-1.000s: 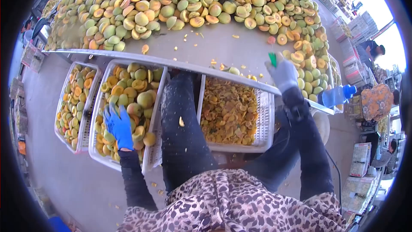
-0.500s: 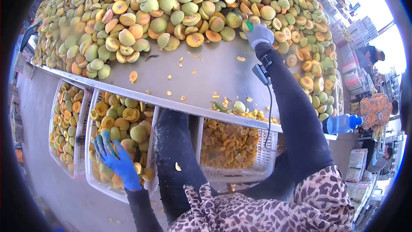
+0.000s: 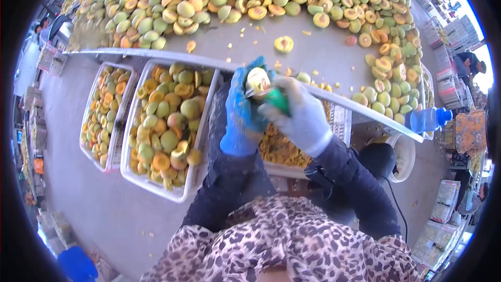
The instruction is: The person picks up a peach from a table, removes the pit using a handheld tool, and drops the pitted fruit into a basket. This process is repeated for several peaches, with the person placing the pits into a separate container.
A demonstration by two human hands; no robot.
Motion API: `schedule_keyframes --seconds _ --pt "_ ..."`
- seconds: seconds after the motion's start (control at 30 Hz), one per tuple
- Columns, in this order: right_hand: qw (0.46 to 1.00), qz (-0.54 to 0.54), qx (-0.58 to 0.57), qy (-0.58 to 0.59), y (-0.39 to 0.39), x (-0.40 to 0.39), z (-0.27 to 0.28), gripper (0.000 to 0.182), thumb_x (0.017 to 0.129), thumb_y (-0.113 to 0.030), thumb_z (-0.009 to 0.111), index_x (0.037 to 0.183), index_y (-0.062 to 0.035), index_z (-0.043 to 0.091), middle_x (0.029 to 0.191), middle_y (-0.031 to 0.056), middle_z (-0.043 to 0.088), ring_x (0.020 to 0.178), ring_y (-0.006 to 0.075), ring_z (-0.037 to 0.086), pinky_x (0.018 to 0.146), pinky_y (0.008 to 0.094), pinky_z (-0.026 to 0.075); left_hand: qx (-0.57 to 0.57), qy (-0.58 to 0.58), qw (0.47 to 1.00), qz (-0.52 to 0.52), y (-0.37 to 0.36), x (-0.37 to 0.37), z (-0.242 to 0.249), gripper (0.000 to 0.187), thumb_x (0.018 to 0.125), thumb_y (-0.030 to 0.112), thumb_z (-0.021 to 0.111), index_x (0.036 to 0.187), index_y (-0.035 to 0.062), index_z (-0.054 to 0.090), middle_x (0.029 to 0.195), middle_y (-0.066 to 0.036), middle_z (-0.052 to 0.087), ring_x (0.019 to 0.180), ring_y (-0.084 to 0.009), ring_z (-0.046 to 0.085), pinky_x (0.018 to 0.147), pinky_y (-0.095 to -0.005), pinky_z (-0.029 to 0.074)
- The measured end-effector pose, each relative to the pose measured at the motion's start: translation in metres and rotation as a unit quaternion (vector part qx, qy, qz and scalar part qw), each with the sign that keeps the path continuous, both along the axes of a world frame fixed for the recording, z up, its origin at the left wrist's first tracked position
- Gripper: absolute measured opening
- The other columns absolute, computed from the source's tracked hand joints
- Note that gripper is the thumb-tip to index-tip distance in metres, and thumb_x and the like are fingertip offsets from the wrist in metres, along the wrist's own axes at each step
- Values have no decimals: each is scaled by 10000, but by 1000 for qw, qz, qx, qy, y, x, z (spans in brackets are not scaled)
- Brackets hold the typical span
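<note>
My left hand (image 3: 241,112), in a blue glove, is wrapped round a halved fruit (image 3: 258,81) with its cut face up. Close against it, my right hand (image 3: 302,115), in a pale glove, grips a green-handled tool (image 3: 277,100); the tool's tip is hidden at the fruit. Both hands are above the table's front edge. Behind them a cut fruit half (image 3: 284,44) lies on the metal table (image 3: 235,68), near the large heap of halved fruit (image 3: 188,8).
White crates of fruit (image 3: 180,193) (image 3: 109,166) stand left below the table. Another crate with yellow pieces (image 3: 284,149) is under my hands. A blue bottle (image 3: 425,120) stands at the right table end, above a white bucket (image 3: 404,159). A person (image 3: 469,65) is at far right.
My left hand has moved from over the crate to the table edge and holds a fruit half. My right hand has come back from the heap to meet it. The view has shifted.
</note>
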State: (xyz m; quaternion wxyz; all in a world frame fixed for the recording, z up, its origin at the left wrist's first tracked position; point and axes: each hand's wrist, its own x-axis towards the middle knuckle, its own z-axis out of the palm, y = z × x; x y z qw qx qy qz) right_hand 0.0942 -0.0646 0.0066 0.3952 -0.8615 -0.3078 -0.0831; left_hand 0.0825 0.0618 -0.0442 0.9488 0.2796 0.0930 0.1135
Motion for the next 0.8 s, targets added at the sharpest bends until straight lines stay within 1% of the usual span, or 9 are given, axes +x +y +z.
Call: schedule_keyframes --seconds 0.1,0.23,0.27,0.5,0.57,0.6,0.7,0.77,0.8 --pt "999 -25 -6 37 -33 -28 0 220 856 -276 638 924 -84 554 778 120 633 727 325 640 591 401 497 -153 1 987 -57 -2 -8 8 413 974 319 426 1203 -6 540 1017 -118 634 908 -239 628 827 -358 526" --pt "993 -35 -78 86 -46 -53 4 274 921 -321 555 885 -50 563 631 194 596 606 377 608 545 455 471 -113 1 992 -50 -34 -30 32 477 964 402 409 1155 -3 575 984 -158 638 890 -297 629 806 -429 532" --pt "994 -19 -27 101 -47 -56 1 328 937 -348 527 866 -29 561 603 224 577 588 395 598 535 475 458 -129 3 990 -63 -38 -34 33 532 960 445 381 1144 -17 572 987 -178 641 874 -318 631 802 -445 528" --pt "990 19 14 142 -55 -74 7 345 938 -333 528 837 -5 568 644 247 586 604 403 602 535 464 454 -85 41 994 -47 -51 -56 48 547 953 437 380 1053 -57 592 841 -181 668 740 -315 652 733 -428 551" --pt "986 39 -40 154 -64 -76 14 375 940 -338 524 862 24 584 669 266 577 599 416 590 538 453 456 137 -1 990 -7 -53 -57 48 543 950 445 374 991 -46 603 794 -166 672 694 -311 654 681 -410 562" --pt "986 36 -40 157 -67 -77 16 375 940 -338 524 862 24 584 669 266 577 599 416 590 538 453 456 137 2 990 -10 -55 -60 46 543 950 445 374 991 -46 603 794 -166 672 694 -311 654 681 -410 562" --pt "965 97 9 245 -76 -77 26 424 958 -367 489 887 37 598 601 205 579 504 332 591 486 388 454 270 -176 946 39 -59 -63 32 558 869 397 641 1192 -23 469 877 -186 665 735 -275 669 687 -375 566" --pt "855 79 30 511 -78 -77 35 472 972 -407 448 903 30 612 556 82 540 442 191 552 430 302 425 309 -216 926 -4 -45 -62 29 571 862 362 663 1223 -25 449 932 -175 644 806 -257 661 737 -365 559" --pt "857 79 29 508 -79 -77 35 472 972 -407 448 903 30 612 556 82 540 442 191 552 430 302 425 347 -254 902 -44 -39 -61 31 592 854 326 684 1254 -28 429 988 -164 623 877 -239 653 786 -355 552"
